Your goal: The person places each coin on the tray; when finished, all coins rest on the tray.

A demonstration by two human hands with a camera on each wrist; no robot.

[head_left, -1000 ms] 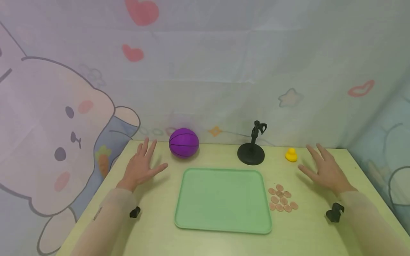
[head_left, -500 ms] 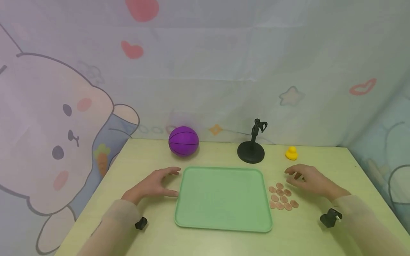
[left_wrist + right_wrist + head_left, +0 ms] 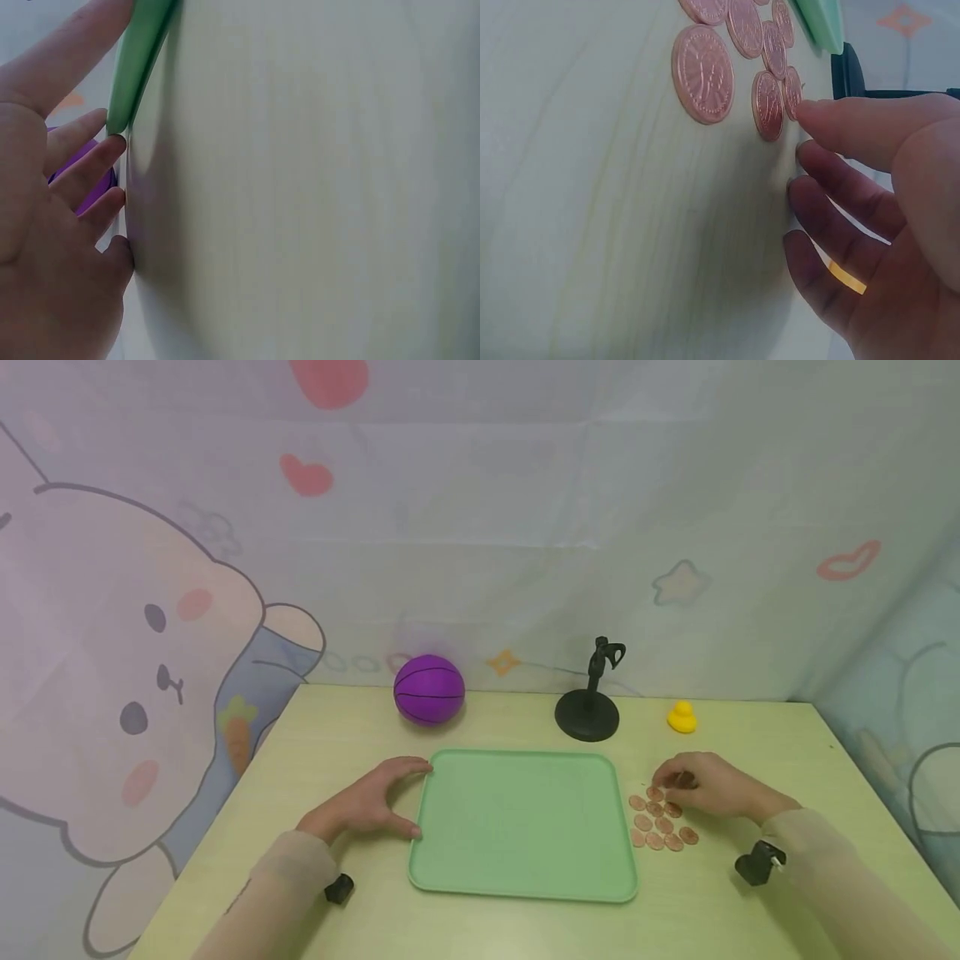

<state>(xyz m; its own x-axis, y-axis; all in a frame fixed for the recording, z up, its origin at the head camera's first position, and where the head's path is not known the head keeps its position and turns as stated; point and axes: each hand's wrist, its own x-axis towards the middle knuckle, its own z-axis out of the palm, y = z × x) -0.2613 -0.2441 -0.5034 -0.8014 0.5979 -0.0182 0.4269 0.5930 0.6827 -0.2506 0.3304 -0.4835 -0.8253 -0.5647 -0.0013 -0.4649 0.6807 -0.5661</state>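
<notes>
Several round copper-coloured coins (image 3: 664, 826) beside the green rectangular tray (image 3: 525, 827) could scatter if the half-curled, empty-looking right hand (image 3: 711, 783) brushes them; the spread left hand (image 3: 369, 800) touches the tray's left edge.

We can read no text: the dark print on the beige left sleeve (image 3: 264, 897) and the relief on the round, copper-coloured metal coins (image 3: 663, 825) are illegible.

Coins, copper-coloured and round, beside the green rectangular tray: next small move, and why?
I'd probably have the right hand pinch the farthest coin: its fingertips are right by it, and no coin looks lifted. The left hand is at the left edge of the tray, perhaps to steady it.
</notes>
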